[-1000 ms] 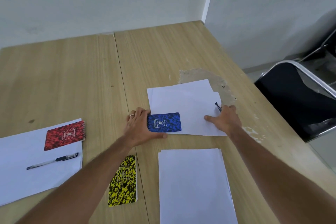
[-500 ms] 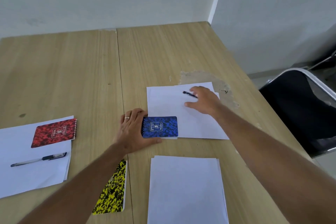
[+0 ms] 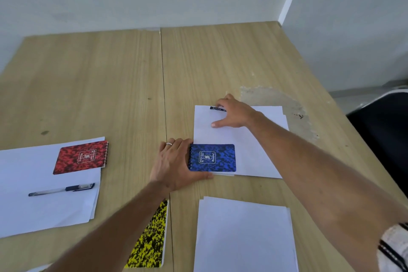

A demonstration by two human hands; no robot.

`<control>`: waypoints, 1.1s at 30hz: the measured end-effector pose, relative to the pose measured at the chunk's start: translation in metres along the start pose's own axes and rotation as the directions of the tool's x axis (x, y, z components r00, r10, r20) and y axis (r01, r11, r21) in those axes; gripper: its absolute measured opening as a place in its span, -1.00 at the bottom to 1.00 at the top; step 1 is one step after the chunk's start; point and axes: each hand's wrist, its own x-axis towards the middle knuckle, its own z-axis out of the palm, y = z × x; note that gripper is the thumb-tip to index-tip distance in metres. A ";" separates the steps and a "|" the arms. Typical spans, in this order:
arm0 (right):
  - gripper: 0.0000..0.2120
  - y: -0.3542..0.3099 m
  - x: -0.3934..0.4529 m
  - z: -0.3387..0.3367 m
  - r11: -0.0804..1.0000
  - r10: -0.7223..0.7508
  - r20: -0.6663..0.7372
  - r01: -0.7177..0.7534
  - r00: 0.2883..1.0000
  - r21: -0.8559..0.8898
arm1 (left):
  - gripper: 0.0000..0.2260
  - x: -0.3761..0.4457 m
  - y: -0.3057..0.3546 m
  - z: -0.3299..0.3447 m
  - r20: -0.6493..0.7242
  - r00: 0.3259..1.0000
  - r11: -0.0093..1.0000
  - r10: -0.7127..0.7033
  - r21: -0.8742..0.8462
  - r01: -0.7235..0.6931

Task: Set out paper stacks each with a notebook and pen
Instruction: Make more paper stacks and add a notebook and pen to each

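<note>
The blue notebook (image 3: 213,158) lies on the near left corner of the middle paper stack (image 3: 254,139). My left hand (image 3: 174,165) lies flat on the table against its spiral edge, with the thumb along its near edge. My right hand (image 3: 235,111) is at the far left corner of that stack. Its fingers hold a black pen (image 3: 217,108), whose tip end sticks out to the left just over the paper, while the thumb is spread apart on the sheet. A red notebook (image 3: 81,157) and a second pen (image 3: 61,190) lie on the left paper stack (image 3: 33,210).
A bare paper stack (image 3: 242,238) lies near me, right of centre. A yellow notebook (image 3: 150,240) lies on the wooden table (image 3: 110,84) beside it, partly under my left forearm. A black chair (image 3: 384,130) stands past the table's right edge. Walls close the far side.
My right hand carried the pen from the stack's right edge to its far left corner. My left hand stayed beside the blue notebook.
</note>
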 end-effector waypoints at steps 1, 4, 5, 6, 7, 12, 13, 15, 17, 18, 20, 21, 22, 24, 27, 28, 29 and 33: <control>-0.24 -0.002 0.000 -0.001 1.000 -0.011 0.007 0.011 1.000 -0.010 | 0.01 0.000 -0.001 0.000 0.004 1.000 1.000 0.000 0.009 -0.001; -0.24 -0.004 -0.002 0.000 1.000 -0.015 -0.012 0.015 1.000 0.023 | 0.03 0.000 -0.001 -0.001 0.026 1.000 1.000 -0.003 0.021 0.002; -0.23 -0.001 -0.005 -0.001 0.998 0.017 -0.065 -0.013 0.998 0.066 | 0.04 0.000 -0.001 -0.002 0.036 0.999 1.000 -0.004 0.021 0.003; -0.23 0.006 -0.011 -0.003 0.992 0.070 -0.142 -0.054 0.987 0.110 | 0.05 0.000 -0.001 -0.002 0.045 0.999 1.000 -0.002 0.020 0.001; -0.22 0.015 -0.018 -0.006 0.985 0.129 -0.220 -0.098 0.967 0.144 | 0.07 0.000 -0.001 -0.003 0.052 0.999 1.000 0.002 0.019 -0.003; -0.09 0.078 -0.052 -0.022 0.972 0.235 -0.136 -0.233 0.962 0.032 | 0.09 0.001 0.000 -0.004 0.071 0.997 0.999 0.018 0.045 -0.021; -0.07 0.084 -0.054 -0.023 0.975 0.221 -0.097 -0.219 0.970 0.028 | 0.08 0.001 0.000 -0.005 0.064 0.998 0.999 0.023 0.041 -0.026; -0.09 0.085 -0.050 -0.024 0.982 0.186 -0.063 -0.184 0.980 0.044 | 0.05 0.001 0.001 -0.005 0.062 0.998 0.999 0.027 0.031 -0.029; -0.17 0.080 -0.044 -0.026 0.987 0.152 -0.055 -0.149 0.987 0.054 | 0.04 0.002 0.002 -0.005 0.067 0.997 0.999 0.023 0.021 -0.024; -0.22 0.077 -0.041 -0.027 0.990 0.135 -0.044 -0.133 0.990 0.048 | 0.04 0.002 0.002 -0.006 0.072 0.997 1.000 0.021 0.018 -0.022; -0.28 0.074 -0.037 -0.029 0.994 0.108 -0.019 -0.108 0.994 0.009 | 0.05 0.002 0.002 -0.007 0.067 0.997 1.000 0.026 0.005 -0.026; -0.32 0.072 -0.037 -0.029 0.995 0.100 -0.027 -0.100 0.995 -0.009 | 0.07 0.002 0.002 -0.007 0.058 0.998 1.000 0.031 -0.002 -0.031; -0.38 0.068 -0.037 -0.030 0.996 0.088 -0.059 -0.089 0.994 -0.013 | 0.10 0.002 0.001 -0.007 0.054 0.998 0.999 0.038 -0.004 -0.038; -0.46 0.054 -0.041 -0.027 0.999 0.037 -0.147 -0.041 0.988 -0.020 | 0.15 0.003 0.001 -0.005 0.056 0.996 0.998 0.068 0.008 -0.069; -0.54 0.027 -0.045 -0.010 0.997 -0.067 -0.097 0.063 0.993 -0.042 | 0.12 0.004 0.000 -0.002 0.068 0.992 0.994 0.104 0.008 -0.105; -0.57 0.020 -0.046 -0.002 0.995 -0.092 -0.062 0.089 0.994 -0.039 | 0.11 0.004 -0.001 -0.001 0.067 0.992 0.994 0.108 -0.003 -0.108; -0.58 0.015 -0.047 0.007 0.992 -0.115 -0.039 0.113 0.993 -0.056 | 0.09 0.004 -0.003 0.000 0.061 0.992 0.994 0.106 -0.014 -0.105; -0.55 0.003 -0.054 0.029 0.975 -0.138 -0.059 0.125 0.989 -0.182 | 0.08 0.005 -0.005 0.002 0.034 0.993 0.993 0.112 -0.026 -0.111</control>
